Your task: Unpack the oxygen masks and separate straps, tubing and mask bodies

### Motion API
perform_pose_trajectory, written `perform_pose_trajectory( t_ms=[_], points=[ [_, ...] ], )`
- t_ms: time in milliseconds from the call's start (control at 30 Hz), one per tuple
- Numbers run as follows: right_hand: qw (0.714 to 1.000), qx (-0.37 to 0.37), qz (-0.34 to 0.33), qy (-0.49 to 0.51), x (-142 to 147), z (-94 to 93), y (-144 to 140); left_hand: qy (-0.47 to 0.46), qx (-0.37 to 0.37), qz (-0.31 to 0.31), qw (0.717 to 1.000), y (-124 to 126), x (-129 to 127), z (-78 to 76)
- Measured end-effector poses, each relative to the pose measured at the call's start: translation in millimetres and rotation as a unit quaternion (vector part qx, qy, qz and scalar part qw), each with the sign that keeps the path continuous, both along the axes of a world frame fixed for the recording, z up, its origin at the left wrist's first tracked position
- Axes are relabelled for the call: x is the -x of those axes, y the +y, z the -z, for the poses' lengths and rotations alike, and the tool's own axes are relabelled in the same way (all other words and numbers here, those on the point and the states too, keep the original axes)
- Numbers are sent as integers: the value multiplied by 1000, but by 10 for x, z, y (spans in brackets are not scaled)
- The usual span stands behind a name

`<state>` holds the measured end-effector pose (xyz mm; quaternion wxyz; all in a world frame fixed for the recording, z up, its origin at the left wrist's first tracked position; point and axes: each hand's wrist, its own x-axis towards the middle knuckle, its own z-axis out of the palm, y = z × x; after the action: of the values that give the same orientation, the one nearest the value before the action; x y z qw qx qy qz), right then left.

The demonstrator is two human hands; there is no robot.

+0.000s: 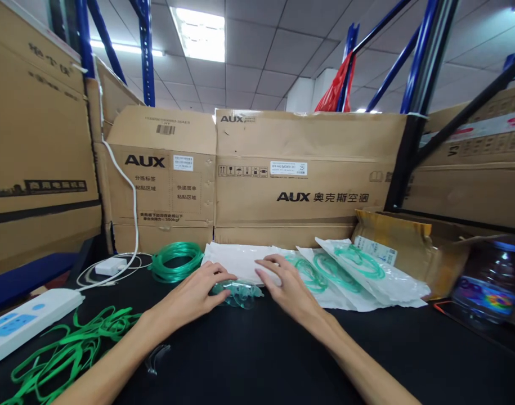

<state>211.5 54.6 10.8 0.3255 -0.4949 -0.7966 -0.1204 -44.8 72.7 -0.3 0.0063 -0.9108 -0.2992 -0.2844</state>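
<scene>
In the head view, a translucent green plastic piece [242,294], bumpy and bottle-like, lies on the black table. My left hand [206,287] is around its left end, with the thumb in front and the index finger over the top. My right hand [289,284] is held just right of the piece, fingers apart and nothing between them. Behind both hands lies a white pouch [229,256], partly covered by the right fingers. The exact kind of the green piece cannot be made out.
White pouches with green tubing [358,261] lie at right, near a bottle [487,281]. A green tubing coil [177,261], tangled green straps [77,349], a small clear part [157,358] and a power strip [27,323] are at left. Cardboard boxes [299,180] wall the back.
</scene>
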Motion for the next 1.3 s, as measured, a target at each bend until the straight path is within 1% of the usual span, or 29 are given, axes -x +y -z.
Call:
perform_pose_trajectory(
  t_ms=[67,133,167,233,333,400,433,533,600,633,733,833,900,967,1000,1067,1100,1133,1167,1200,1233,1267,1300],
  points=[
    [998,-19,63,-17,-249,-145,92,-17,-17,-7,1000,-42,-22,-34],
    [990,-24,133,-43,-577,-287,162,-34,-29,-18,999,-85,-41,-79],
    [983,-20,172,-59,-754,-343,181,-41,-33,-22,998,-102,-49,-99],
    [960,-6,266,-84,-1087,-412,191,-49,-38,-22,998,-118,-58,-126],
    [915,44,385,-117,-1452,-407,188,-57,-37,-4,998,-110,-59,-123],
    [889,80,428,-138,-1581,-363,211,-58,-36,5,998,-99,-56,-106],
    [881,94,439,-148,-1616,-340,230,-58,-35,7,998,-96,-55,-98],
    [872,117,442,-174,-1647,-320,287,-54,-31,10,998,-97,-56,-88],
    [872,118,437,-183,-1634,-389,295,-60,-25,14,998,-101,-58,-91],
    [873,114,436,-185,-1622,-457,285,-66,-21,16,997,-104,-59,-93],
    [883,81,427,-178,-1555,-781,193,-86,-13,18,996,-113,-60,-106],
    [909,31,386,-156,-1410,-1159,48,-112,2,22,993,-126,-68,-123],
    [928,-2,350,-129,-1250,-1333,-43,-139,25,29,990,-137,-81,-132],
    [946,-39,305,-101,-1029,-1391,-114,-167,56,34,984,-147,-100,-137],
    [955,-61,277,-90,-897,-1372,-142,-179,73,33,981,-151,-111,-140],
    [969,-104,212,-77,-596,-1248,-191,-196,109,33,974,-155,-133,-150],
    [974,-122,176,-76,-433,-1154,-213,-216,148,42,964,-155,-143,-158],
    [978,-134,139,-79,-269,-1045,-233,-250,203,59,945,-156,-151,-169],
    [981,-142,99,-88,-106,-928,-250,-294,269,85,913,-157,-159,-182],
    [982,-148,59,-100,51,-811,-261,-345,336,116,869,-157,-166,-196],
    [982,-153,22,-112,199,-699,-265,-399,396,149,814,-157,-172,-207],
    [979,-157,-11,-126,333,-599,-261,-448,435,175,761,-156,-177,-214],
    [976,-160,-39,-139,451,-515,-252,-487,452,191,723,-150,-182,-215]
  ],
)
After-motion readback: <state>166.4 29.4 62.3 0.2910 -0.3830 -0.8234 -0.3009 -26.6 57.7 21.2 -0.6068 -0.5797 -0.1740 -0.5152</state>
